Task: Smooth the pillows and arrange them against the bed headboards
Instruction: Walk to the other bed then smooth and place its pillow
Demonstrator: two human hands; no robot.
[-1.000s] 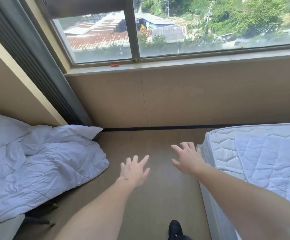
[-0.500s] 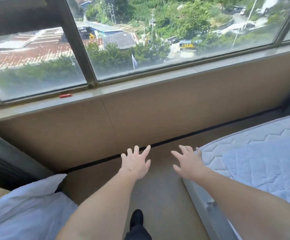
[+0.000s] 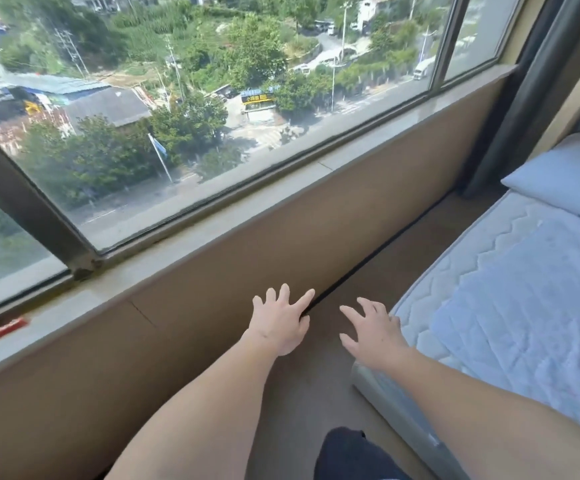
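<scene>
A white pillow [image 3: 565,180] lies at the far end of the right-hand bed, near the dark curtain. The bed's quilted white mattress [image 3: 461,271] carries a pale quilted pad [image 3: 524,306]. My left hand [image 3: 280,320] is stretched out over the floor with fingers spread and holds nothing. My right hand [image 3: 373,332] is also spread and empty, close to the mattress's near corner, far from the pillow. No headboard is clearly visible.
A tan wall panel [image 3: 281,258] under a long window sill [image 3: 212,230] runs on the left of a narrow strip of floor [image 3: 368,282]. A small red object [image 3: 4,329] lies on the sill. A dark curtain [image 3: 524,98] hangs at the far right.
The view has swung to the right: the left bed with its crumpled white duvet has left the frame and the pillow on the right bed has come into sight. Both hands stay spread and empty.
</scene>
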